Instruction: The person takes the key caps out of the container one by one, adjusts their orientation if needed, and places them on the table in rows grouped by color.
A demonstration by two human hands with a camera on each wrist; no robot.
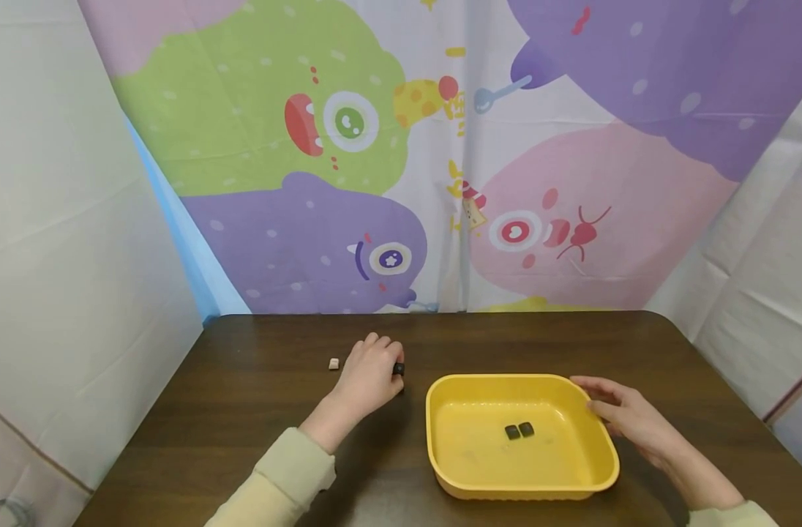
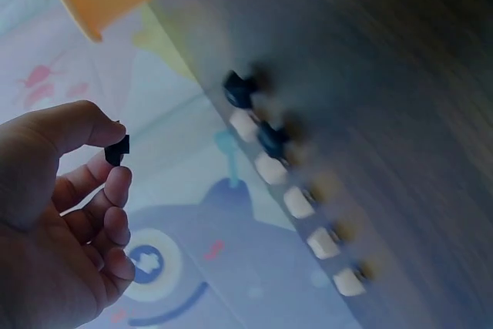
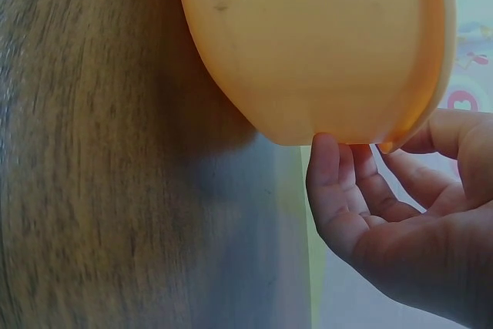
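My left hand (image 1: 370, 373) pinches a small black keycap (image 2: 117, 149) between thumb and forefinger, over the table left of a yellow plastic tub (image 1: 526, 488). My right hand (image 1: 641, 424) holds the tub at its far right corner, thumb at the rim and fingers against the outer wall (image 3: 308, 75). Inside the tub two black keycaps (image 1: 519, 430) lie side by side on its floor. In the left wrist view, a row of white keycaps (image 2: 299, 203) stands on the table, with two black keycaps (image 2: 240, 90) beside it; most of this row is hidden behind my left hand in the head view.
One white keycap (image 1: 334, 364) shows left of my left hand on the dark wooden table (image 1: 243, 417). A cartoon-printed curtain (image 1: 348, 241) hangs at the table's far edge, and pale cloth walls (image 1: 65, 219) flank it on both sides.
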